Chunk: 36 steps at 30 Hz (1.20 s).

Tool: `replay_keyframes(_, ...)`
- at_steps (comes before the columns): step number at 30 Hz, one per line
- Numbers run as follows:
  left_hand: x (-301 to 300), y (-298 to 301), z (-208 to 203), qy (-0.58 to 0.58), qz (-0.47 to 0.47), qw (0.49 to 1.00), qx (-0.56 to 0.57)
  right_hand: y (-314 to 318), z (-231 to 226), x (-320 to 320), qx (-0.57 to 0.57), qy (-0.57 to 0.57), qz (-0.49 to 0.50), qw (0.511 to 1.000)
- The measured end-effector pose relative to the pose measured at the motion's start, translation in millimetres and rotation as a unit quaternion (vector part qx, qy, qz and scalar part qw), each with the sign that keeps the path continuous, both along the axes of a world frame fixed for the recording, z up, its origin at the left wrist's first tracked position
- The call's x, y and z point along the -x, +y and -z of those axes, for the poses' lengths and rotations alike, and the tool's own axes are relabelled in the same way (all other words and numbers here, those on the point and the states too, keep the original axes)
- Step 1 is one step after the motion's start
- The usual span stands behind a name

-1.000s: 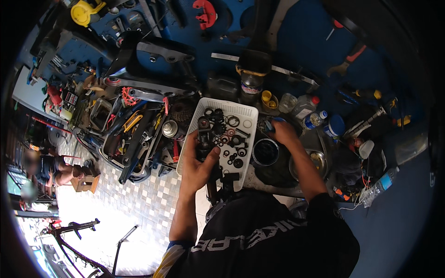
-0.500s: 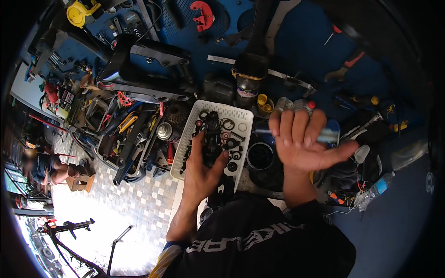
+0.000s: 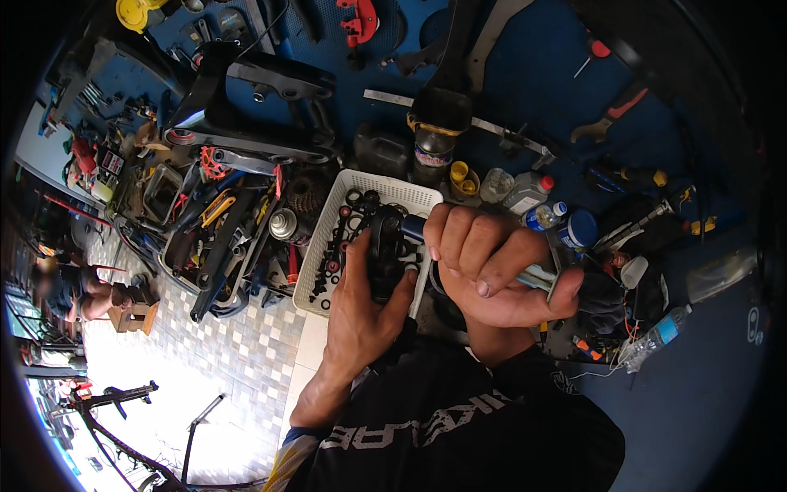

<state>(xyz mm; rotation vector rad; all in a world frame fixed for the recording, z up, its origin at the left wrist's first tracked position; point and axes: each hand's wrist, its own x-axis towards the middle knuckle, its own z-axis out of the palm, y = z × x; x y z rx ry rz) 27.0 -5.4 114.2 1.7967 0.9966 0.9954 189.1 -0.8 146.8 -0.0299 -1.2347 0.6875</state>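
Countless tools (image 3: 217, 238) across blue workbench (image 3: 533, 98)

Bottles (image 3: 525, 193) crowd just beyond the right hand (image 3: 492, 266); a tool tray (image 3: 221, 238) blocks left of the left hand (image 3: 361, 307). Tiled floor (image 3: 246, 353) lies open below-left.

single head-worn fisheye, close, straight down over the cluttered workbench (image 3: 721, 385)
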Motion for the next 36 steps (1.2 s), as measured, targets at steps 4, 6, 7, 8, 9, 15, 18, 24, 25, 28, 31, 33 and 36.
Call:
replay_keyframes(4,0.9,-0.4,0.4,0.009,0.001,1.0,0.007,0.5,3.7,-0.2,0.006,-0.017,0.003,1.0)
replay_keyframes(6,1.1,-0.8,-0.1,0.011,0.002,1.0,0.011,2.6,4.2,2.6,-0.005,0.015,0.003,1.0)
replay_keyframes(7,1.2,-1.0,-0.5,0.013,0.002,1.0,0.013,3.1,4.3,3.6,-0.011,0.03,0.003,0.999)
replay_keyframes(8,1.3,-1.1,-1.0,0.012,0.002,1.0,0.016,2.9,4.2,4.1,-0.009,0.03,0.002,1.0)
replay_keyframes(9,1.4,-1.1,-1.6,0.011,0.003,1.0,0.02,2.6,4.0,4.7,-0.006,0.03,0.001,1.0)
replay_keyframes(15,1.7,-2.1,-0.5,0.005,0.004,1.0,0.02,1.7,3.9,4.0,0.002,0.019,0.001,1.0)
replay_keyframes(18,2.5,-2.3,0.4,0.002,0.005,1.0,0.013,-1.2,3.2,0.6,0.011,-0.009,0.002,1.0)
replay_keyframes(24,4.2,-3.2,-2.4,0.012,0.016,0.999,0.038,-2.0,-2.7,-0.7,0.007,-0.033,0.022,0.999)
replay_keyframes(25,4.4,-3.2,-2.6,0.011,0.018,0.999,0.042,-1.5,-3.2,-0.8,0.002,-0.036,0.024,0.999)
replay_keyframes(28,4.3,-4.4,-1.3,0.009,0.013,0.999,0.033,-0.2,-6.3,2.8,-0.007,-0.039,0.03,0.999)
replay_keyframes(31,5.4,-3.1,1.2,0.008,0.013,1.0,0.004,1.1,-8.8,5.0,-0.017,-0.051,0.041,0.998)
replay_keyframes(33,5.4,-3.4,1.3,0.017,0.008,1.0,-0.004,1.1,-11.2,8.9,-0.015,-0.052,0.036,0.998)
replay_keyframes(36,6.8,-3.4,2.7,0.023,0.004,0.999,-0.026,-0.8,-9.6,12.4,-0.004,-0.06,0.024,0.998)
